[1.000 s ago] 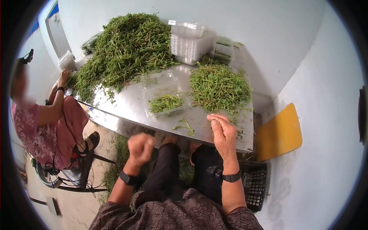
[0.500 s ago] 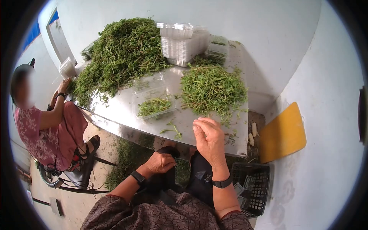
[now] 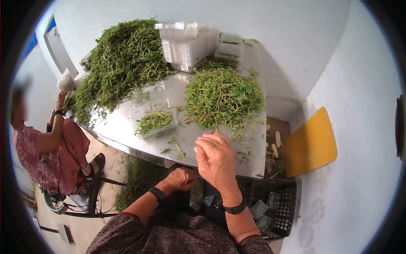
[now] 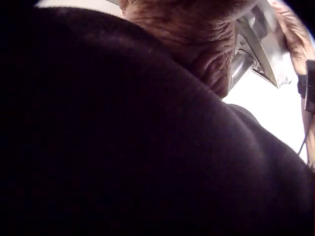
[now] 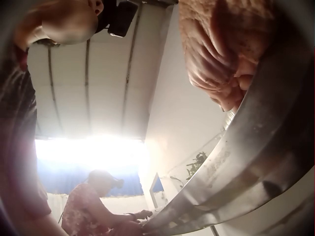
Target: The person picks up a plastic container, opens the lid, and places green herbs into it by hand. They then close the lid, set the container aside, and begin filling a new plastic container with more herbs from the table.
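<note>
My right hand is raised over the front edge of the metal table, its fingers loosely bent with nothing visible in them. In the right wrist view the fingers curl in beside the table edge. My left hand rests on my thigh, loosely curled; the left wrist view is mostly dark cloth. Just beyond the right hand lies a pile of leafy green stems. To its left, a clear plastic clamshell box stands open with some greens inside. A loose sprig lies nearer the edge.
A large heap of greens covers the table's back left, beside stacked clear boxes and closed filled boxes. A person sits at the left. A yellow board leans by the wall; a black crate stands below.
My left hand has come down from the air onto my thigh. The right hand has shifted left along the table's front edge. The head view has turned a little, moving everything leftward.
</note>
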{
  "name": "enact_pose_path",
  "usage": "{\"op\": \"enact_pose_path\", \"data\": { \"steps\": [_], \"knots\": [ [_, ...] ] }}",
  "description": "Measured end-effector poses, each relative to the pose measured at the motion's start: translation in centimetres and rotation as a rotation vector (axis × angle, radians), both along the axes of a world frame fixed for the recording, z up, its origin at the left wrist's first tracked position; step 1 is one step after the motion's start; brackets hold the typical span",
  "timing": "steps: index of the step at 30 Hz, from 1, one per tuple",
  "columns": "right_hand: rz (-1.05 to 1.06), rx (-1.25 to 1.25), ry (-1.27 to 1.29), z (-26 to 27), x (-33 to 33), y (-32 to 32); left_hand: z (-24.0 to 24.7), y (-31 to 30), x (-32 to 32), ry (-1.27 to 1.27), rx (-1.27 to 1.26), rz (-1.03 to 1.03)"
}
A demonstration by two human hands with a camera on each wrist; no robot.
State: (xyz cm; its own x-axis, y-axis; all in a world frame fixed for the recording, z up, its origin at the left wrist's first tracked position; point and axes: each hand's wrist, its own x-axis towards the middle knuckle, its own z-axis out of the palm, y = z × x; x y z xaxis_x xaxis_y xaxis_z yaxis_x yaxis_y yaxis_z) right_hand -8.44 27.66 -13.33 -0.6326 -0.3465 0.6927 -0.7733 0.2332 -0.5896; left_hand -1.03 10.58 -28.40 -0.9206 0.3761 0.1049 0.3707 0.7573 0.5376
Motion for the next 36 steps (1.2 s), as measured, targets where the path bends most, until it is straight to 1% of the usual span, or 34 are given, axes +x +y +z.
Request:
{"op": "enact_pose_path", "data": {
  "steps": [4,6,8,10,12,15,16,18,19,21,22,23,25,27,30,32,36],
  "knots": [
    [-0.001,0.01,0.004,0.1,0.0,0.0,-0.4,0.3,-0.5,-0.029,-0.023,-0.004],
    [0.006,0.017,0.019,0.0,0.0,0.1,-0.5,0.5,-1.0,0.009,0.111,-0.029],
    [0.009,0.023,0.022,0.0,0.0,0.1,-1.0,0.4,-1.3,-0.016,0.077,-0.031],
    [0.017,0.033,0.027,0.1,-0.1,0.1,-0.2,0.8,-1.5,-0.04,0.049,-0.029],
    [0.021,0.038,0.023,0.2,-0.1,0.1,1.1,0.9,-1.7,-0.069,0.079,-0.032],
    [0.025,0.071,0.035,0.2,-0.1,0.0,0.9,0.8,-2.1,-0.106,0.157,0.025],
    [0.032,0.088,0.04,0.2,-0.1,0.0,0.6,0.9,-2.3,-0.101,0.175,0.03],
    [0.027,0.099,0.045,0.1,-0.1,0.0,0.3,1.1,-2.5,0.027,0.14,0.033],
    [0.032,0.11,0.046,0.1,-0.2,-0.1,0.4,1.4,-2.4,0.028,0.152,0.038],
    [0.022,0.093,0.053,0.0,-0.2,-0.2,0.8,2.0,-1.9,-0.205,0.049,0.075],
    [0.029,0.095,0.051,0.0,-0.1,-0.2,0.7,2.3,-1.8,-0.051,0.131,0.024],
    [0.014,0.093,0.049,0.0,-0.1,-0.2,-0.2,2.3,-1.8,-0.052,0.132,0.032],
    [0.007,0.09,0.051,0.1,-0.1,-0.4,-1.3,2.5,-1.9,0.087,0.084,-0.078],
    [-0.018,0.098,0.045,-0.1,-0.1,-0.4,-2.1,2.2,-1.9,0.075,0.055,-0.069],
    [-0.009,0.134,0.053,0.1,0.0,-0.4,-2.4,2.2,-1.7,0.158,0.084,-0.087],
    [-0.015,0.154,0.054,0.0,0.0,-0.3,-1.7,1.8,-1.4,0.021,0.083,-0.084],
    [-0.036,0.152,0.029,0.0,0.1,-0.5,-1.5,1.5,-0.8,0.077,0.103,-0.074]
  ]
}}
